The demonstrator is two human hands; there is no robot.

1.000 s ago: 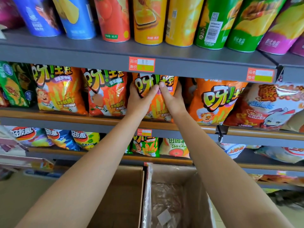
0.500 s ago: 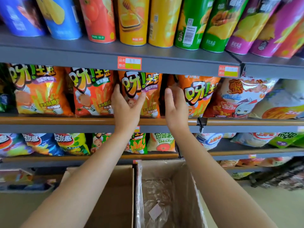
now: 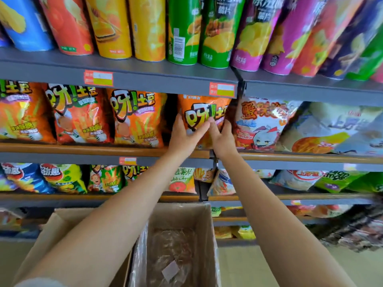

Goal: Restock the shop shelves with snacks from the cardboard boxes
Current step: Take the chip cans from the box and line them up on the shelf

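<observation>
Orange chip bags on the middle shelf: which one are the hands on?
The rightmost orange bag, beside the white-and-red bag. The left hand and right hand both press on its front; the other three orange bags stand untouched to its left.

Both bare forearms reach up and forward, converging. The left hand [image 3: 183, 134] and right hand [image 3: 221, 137] sit side by side (thumbs nearly touching), fingers spread and extended.
</observation>
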